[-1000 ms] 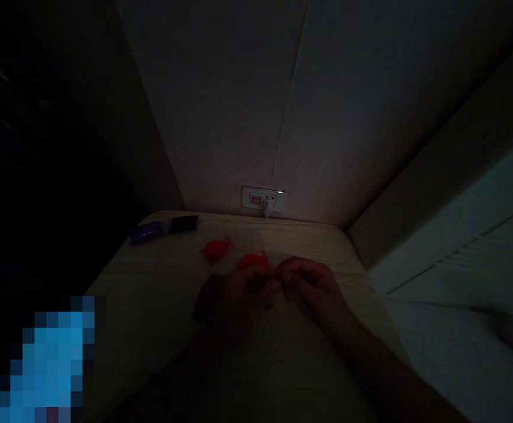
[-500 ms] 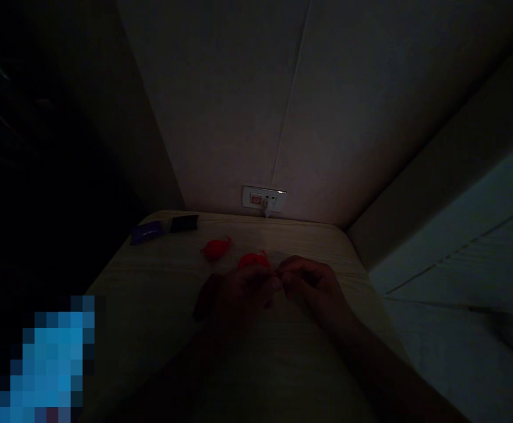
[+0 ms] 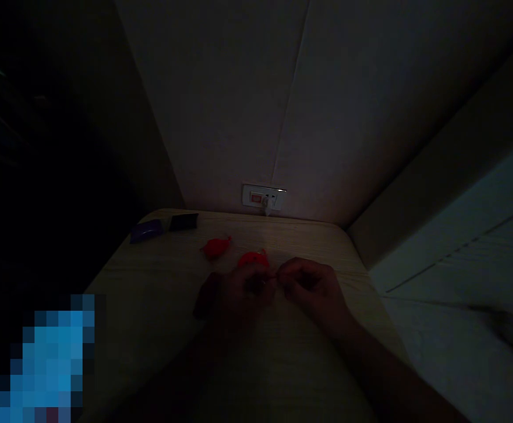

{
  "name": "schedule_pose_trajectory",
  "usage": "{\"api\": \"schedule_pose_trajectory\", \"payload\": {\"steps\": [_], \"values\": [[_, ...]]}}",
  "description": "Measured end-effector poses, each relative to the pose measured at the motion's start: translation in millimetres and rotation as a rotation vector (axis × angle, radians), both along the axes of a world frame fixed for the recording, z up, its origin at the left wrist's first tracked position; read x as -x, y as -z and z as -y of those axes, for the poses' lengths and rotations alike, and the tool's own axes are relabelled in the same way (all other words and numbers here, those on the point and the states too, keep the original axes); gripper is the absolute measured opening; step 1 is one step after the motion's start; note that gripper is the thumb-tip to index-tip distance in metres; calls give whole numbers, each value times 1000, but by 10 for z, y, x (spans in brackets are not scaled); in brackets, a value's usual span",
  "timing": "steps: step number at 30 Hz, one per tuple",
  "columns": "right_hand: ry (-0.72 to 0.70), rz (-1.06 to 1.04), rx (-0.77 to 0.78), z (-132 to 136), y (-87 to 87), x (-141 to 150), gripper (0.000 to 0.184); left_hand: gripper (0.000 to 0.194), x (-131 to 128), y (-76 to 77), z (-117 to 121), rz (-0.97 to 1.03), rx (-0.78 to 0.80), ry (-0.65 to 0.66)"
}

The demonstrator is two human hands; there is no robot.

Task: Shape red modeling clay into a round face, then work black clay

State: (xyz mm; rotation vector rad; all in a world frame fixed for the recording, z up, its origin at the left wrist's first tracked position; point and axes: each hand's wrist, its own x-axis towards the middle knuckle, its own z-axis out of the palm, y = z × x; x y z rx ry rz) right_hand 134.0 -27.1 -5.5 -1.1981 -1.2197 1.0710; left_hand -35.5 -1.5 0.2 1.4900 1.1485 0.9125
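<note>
Both hands meet over the wooden table in dim light. My left hand [image 3: 245, 288] is closed in a pinch, its fingertips close to those of my right hand [image 3: 315, 288], also pinched. A thin, reddish strand-like bit [image 3: 274, 275] seems to run between the fingertips; its kind is too dark to make out. Just beyond my left hand lies a bright red rounded thing [image 3: 254, 258], partly hidden by the fingers. Farther left rests a red bundle [image 3: 215, 248] with pointed, tied-looking ends. A dark shape [image 3: 205, 295] sits against the left side of my left hand, unclear.
A purple packet [image 3: 146, 231] and a black packet [image 3: 184, 222] lie at the table's back left corner. On the wall behind is a socket plate [image 3: 251, 196] with a red switch and a plug. The pale wooden tabletop [image 3: 318, 238] meets a panel [image 3: 450, 217] on the right.
The fingertips of my hands have drawn slightly apart, and a thin reddish bit now shows between them. The red things and packets stay in place.
</note>
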Motion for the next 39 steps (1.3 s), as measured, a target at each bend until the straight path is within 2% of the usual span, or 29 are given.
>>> {"api": "schedule_pose_trajectory", "payload": {"steps": [6, 13, 19, 24, 32, 36, 39], "values": [[-28, -28, 15, -10, 25, -10, 19, 11, -17, 3, -17, 27, 46, 1], [-92, -59, -83, -13, 8, -15, 12, 19, 14, -177, -24, 78, 167, 60], [-110, -85, -99, -2, -29, 2, 10, 29, 37, -207, -9, 95, 118, 116], [-116, -95, -74, 5, -43, 11, 12, 39, 47, -203, 16, 76, 78, 114], [-82, -54, -107, -13, -14, -13, 9, 14, 19, -65, 1, 69, 55, 59], [-42, 19, -136, -8, -10, -12, 9, 14, -13, -19, 1, 17, 14, 4], [-47, 27, -118, -7, -22, -12, 14, 18, -7, -41, 12, 6, 10, 32]]}}
